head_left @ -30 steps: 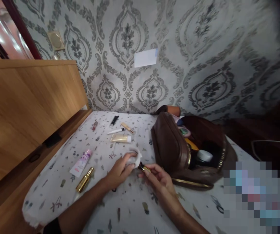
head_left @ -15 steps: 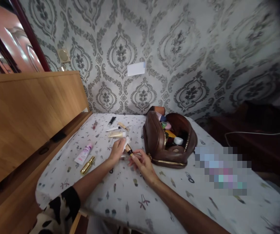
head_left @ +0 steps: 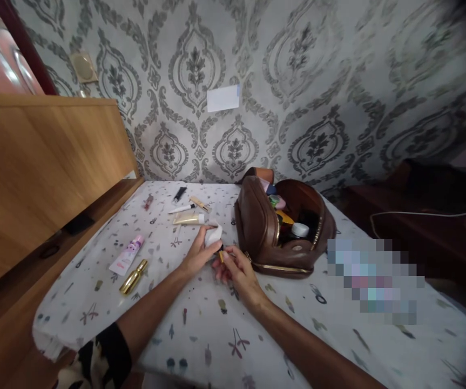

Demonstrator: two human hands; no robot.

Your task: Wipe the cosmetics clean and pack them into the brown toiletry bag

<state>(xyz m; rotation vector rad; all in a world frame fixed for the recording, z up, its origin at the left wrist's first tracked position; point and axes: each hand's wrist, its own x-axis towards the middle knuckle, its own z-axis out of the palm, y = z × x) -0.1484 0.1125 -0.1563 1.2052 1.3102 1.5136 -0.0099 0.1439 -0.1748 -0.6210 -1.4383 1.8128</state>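
My left hand (head_left: pixel 197 253) is closed on a white tissue (head_left: pixel 214 233), which wraps over most of a small bottle with a black and gold end. My right hand (head_left: pixel 238 273) pinches the gold end of that bottle (head_left: pixel 221 254). Just beyond the left hand lies a cream tube (head_left: pixel 189 218), with a white pen-like tube (head_left: pixel 182 209), a slim beige item (head_left: pixel 199 203) and a black tube (head_left: pixel 180 194) behind it. A pink and white tube (head_left: pixel 127 255) and a gold bottle (head_left: pixel 134 277) lie to the left.
An open brown bag (head_left: pixel 285 229) holding several cosmetics stands right of the hands. A small reddish item (head_left: pixel 148 202) lies at the back left. A wooden board (head_left: pixel 50 178) rises on the left. A blurred-out patch (head_left: pixel 374 281) covers something at the right.
The tissue now covers more of the small bottle between my hands, leaving mostly its end visible. The view has shifted slightly, with the left-side items appearing further left.
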